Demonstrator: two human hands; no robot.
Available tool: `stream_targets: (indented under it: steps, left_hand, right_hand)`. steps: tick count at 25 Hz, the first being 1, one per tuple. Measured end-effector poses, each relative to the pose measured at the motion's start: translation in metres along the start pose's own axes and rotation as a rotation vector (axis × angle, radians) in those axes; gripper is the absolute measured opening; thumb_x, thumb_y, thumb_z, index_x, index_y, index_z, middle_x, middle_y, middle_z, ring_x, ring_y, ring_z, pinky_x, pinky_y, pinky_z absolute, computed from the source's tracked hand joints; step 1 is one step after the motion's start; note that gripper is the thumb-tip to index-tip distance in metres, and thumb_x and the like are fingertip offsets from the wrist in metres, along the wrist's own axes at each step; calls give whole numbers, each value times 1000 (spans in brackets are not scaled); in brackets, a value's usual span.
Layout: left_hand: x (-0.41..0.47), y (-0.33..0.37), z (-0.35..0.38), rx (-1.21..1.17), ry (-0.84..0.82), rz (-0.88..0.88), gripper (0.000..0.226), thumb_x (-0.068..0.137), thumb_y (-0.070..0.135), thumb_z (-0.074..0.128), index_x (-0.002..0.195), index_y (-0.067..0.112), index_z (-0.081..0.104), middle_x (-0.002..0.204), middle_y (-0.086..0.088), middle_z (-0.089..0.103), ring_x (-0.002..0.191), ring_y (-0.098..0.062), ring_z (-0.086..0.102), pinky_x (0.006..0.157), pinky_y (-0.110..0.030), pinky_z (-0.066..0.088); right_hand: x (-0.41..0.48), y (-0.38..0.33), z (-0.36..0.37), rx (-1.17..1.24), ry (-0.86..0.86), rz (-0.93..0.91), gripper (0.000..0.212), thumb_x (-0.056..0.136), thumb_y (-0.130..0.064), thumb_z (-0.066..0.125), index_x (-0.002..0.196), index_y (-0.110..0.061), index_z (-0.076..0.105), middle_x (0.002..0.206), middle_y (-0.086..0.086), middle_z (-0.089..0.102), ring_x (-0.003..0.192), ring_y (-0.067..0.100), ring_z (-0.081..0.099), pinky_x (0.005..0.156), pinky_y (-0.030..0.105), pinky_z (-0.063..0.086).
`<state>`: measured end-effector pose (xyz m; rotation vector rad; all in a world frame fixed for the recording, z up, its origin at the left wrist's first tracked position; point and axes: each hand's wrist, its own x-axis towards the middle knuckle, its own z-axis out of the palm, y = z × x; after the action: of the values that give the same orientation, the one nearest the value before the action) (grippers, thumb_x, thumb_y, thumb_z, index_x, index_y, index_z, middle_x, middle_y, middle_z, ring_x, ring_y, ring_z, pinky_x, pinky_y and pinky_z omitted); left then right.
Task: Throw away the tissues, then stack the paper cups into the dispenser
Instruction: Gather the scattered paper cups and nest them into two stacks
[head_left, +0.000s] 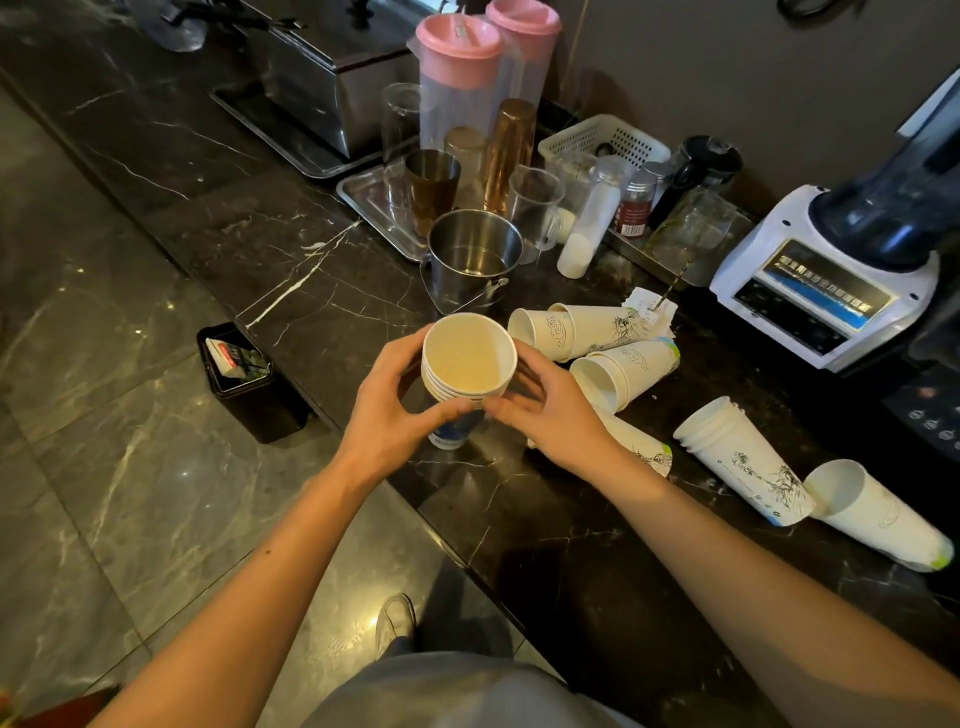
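Note:
I hold an upright stack of nested white paper cups (469, 358) over the front edge of the black marble counter (322, 291). My left hand (389, 410) wraps its left side and my right hand (545, 415) grips its right side. More paper cups lie on their sides to the right: a pair (576, 327), another (623, 371), one partly under my right wrist (644, 452), a nested stack (743, 462) and a single cup (872, 512). Crumpled white paper (649, 306) lies behind the fallen cups. No cup dispenser is visible.
A small black bin (244, 384) stands on the floor by the counter's edge. A steel bucket (472, 260), a tray of glasses and shakers (374, 202), pink-lidded jugs (462, 78), a white basket (602, 137) and a blender (841, 270) crowd the back.

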<state>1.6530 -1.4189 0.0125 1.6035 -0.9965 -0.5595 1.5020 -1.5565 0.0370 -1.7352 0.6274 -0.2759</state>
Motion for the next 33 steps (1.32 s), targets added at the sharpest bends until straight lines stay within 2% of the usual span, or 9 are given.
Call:
stream_targets:
  steps: [7, 12, 16, 20, 22, 24, 26, 28, 33]
  left_hand:
    - [38, -2, -27, 11, -56, -80, 85, 73, 43, 74, 147, 18, 38, 146, 2, 49, 133, -13, 49, 111, -44, 42]
    - [34, -4, -30, -13, -76, -105, 88, 74, 45, 74, 149, 22, 35, 149, 4, 46, 135, -11, 46, 112, -43, 41]
    - [23, 8, -29, 93, 75, -70, 86, 77, 56, 71, 148, 24, 35, 150, 4, 42, 134, -8, 44, 111, -32, 40]
    - [8, 51, -12, 178, 300, 236, 50, 87, 32, 66, 129, 9, 51, 128, 2, 48, 117, -14, 52, 99, -24, 47]
    - [-2, 65, 2, 144, 287, 400, 33, 88, 18, 64, 118, 6, 55, 119, -2, 53, 110, -19, 56, 92, -26, 49]
    - [-9, 72, 31, 54, 190, 431, 23, 89, 13, 62, 110, 6, 58, 111, -4, 58, 102, -17, 60, 87, -24, 51]
    - [-14, 67, 59, -7, 118, 327, 18, 90, 10, 63, 107, 5, 61, 106, -3, 62, 97, -12, 62, 84, -21, 52]
    - [-22, 59, 99, -99, 92, 85, 20, 91, 9, 65, 111, 9, 61, 107, 1, 63, 98, -9, 63, 84, -21, 54]
    - [-24, 28, 154, -139, 171, -548, 57, 86, 32, 72, 134, 25, 43, 138, 0, 47, 110, -10, 55, 98, -32, 51]
  right_hand:
    - [42, -16, 16, -166, 128, -16, 68, 88, -22, 71, 147, -20, 38, 144, 0, 50, 135, 15, 44, 81, 1, 42]
    - [39, -9, 14, -144, 98, 10, 74, 87, -25, 72, 150, -24, 34, 148, -1, 46, 138, 17, 42, 107, 40, 46]
    - [22, -8, 1, -61, 128, 43, 80, 86, -24, 73, 152, -23, 28, 153, -1, 41, 138, 11, 41, 106, 30, 44]
    - [-7, -3, -37, -53, 282, 68, 64, 87, -20, 72, 143, -22, 42, 140, -1, 54, 130, 8, 49, 106, 31, 45]
    - [-22, 7, -55, -101, 339, 73, 54, 88, -20, 71, 137, -24, 49, 134, -2, 57, 127, 8, 52, 107, 36, 45]
    - [-40, 21, -77, -126, 391, 82, 50, 89, -18, 70, 136, -22, 52, 132, -1, 59, 125, 8, 53, 108, 35, 44]
    - [-49, 36, -90, -190, 419, 91, 48, 91, -18, 67, 137, -19, 52, 134, 0, 58, 126, 9, 52, 110, 33, 41]
    - [-65, 57, -111, -321, 398, 133, 49, 92, -22, 66, 139, -17, 50, 138, 1, 56, 127, 9, 50, 111, 33, 39]
    - [-80, 102, -135, -548, 209, 257, 64, 90, -39, 67, 146, -24, 40, 148, -3, 45, 136, 15, 41, 112, 34, 34]
